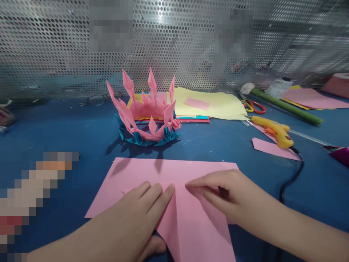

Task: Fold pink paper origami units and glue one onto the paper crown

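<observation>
A smaller sheet of pink paper point(201, 233) with an upright crease down its length lies over a wider sheet of pink paper point(131, 169) on the table. My left hand point(136, 214) rests on the creased sheet, its fingers stretched out flat and the index fingertip beside the fold. Its thumb shows lower down, near the sheet's left edge. To the right of the crease, my right hand point(226, 193) touches the paper with its fingertips, fingers extended and a gap below the index finger. Part of the creased sheet runs out of view at the bottom.
A pink and blue folded-paper crown point(152, 134) stands behind the sheets. Yellow paper point(209, 98), scissors point(257, 107), a yellow glue gun point(272, 131) with a black cord and a green stick point(289, 107) lie farther back. Perforated metal point(174, 43) closes off the rear.
</observation>
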### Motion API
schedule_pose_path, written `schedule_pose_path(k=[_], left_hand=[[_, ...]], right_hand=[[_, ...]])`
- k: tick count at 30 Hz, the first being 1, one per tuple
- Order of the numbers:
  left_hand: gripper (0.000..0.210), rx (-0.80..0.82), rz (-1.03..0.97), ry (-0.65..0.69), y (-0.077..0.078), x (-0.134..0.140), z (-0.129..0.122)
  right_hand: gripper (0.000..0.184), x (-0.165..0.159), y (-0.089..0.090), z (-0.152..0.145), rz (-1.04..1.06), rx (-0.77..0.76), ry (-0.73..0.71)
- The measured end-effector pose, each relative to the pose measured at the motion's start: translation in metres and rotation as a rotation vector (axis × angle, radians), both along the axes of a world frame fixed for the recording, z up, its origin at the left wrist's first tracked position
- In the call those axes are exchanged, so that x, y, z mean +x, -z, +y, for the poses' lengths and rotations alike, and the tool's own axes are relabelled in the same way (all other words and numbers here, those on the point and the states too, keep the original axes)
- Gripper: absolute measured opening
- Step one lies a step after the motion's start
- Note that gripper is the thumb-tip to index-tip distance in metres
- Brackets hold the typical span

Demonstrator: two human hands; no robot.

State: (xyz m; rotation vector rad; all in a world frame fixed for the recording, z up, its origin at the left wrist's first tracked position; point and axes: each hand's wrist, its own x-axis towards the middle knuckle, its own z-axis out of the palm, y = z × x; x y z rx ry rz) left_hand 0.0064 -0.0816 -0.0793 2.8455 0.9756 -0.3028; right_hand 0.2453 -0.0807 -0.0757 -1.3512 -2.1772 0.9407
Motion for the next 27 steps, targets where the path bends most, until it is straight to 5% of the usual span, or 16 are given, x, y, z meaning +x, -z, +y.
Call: schedule_pose_path(k=[3,8,27], left_hand=[[0.056,-0.055,0.025,-0.006,-0.002,0.001,0.004],[0.045,0.102,-0.121,0.102,0.013,-0.017,0.001],[0.046,0.01,-0.203,0.006,0.014,-0.013,0.003]], right_hand=[[0.03,0.001,0.0,0.0,-0.013,0.012,-0.004],[0.031,0.001,0.0,-0.001,-0.026,0.023,-0.003],[0.029,0.008,-0.001,0.007,-0.049,0.016,0.095]])
